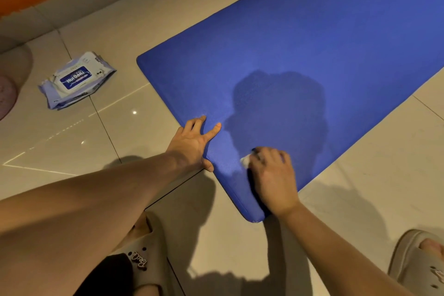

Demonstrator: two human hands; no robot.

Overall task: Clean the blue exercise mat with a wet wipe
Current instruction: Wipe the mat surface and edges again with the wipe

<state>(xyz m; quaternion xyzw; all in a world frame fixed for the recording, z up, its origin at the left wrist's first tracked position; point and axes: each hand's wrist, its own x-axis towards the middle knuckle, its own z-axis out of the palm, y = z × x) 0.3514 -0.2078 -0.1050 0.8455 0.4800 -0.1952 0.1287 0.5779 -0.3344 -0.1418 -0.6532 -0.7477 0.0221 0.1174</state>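
Note:
The blue exercise mat point(300, 55) lies flat on the tiled floor, running from its near corner up to the far right. My left hand point(194, 142) rests on the mat's near left edge, fingers spread and straight, thumb hooked at the rim. My right hand point(274, 175) sits on the mat close to the near corner, fingers curled over a crumpled white wet wipe point(245, 161) that peeks out at its left side. Most of the wipe is hidden under the hand.
A pack of wet wipes point(77, 79) lies on the tiles to the left of the mat. My two beige slippers point(418, 262) are at the bottom. A pinkish round thing point(9, 79) sits at the left edge, an orange wall beyond.

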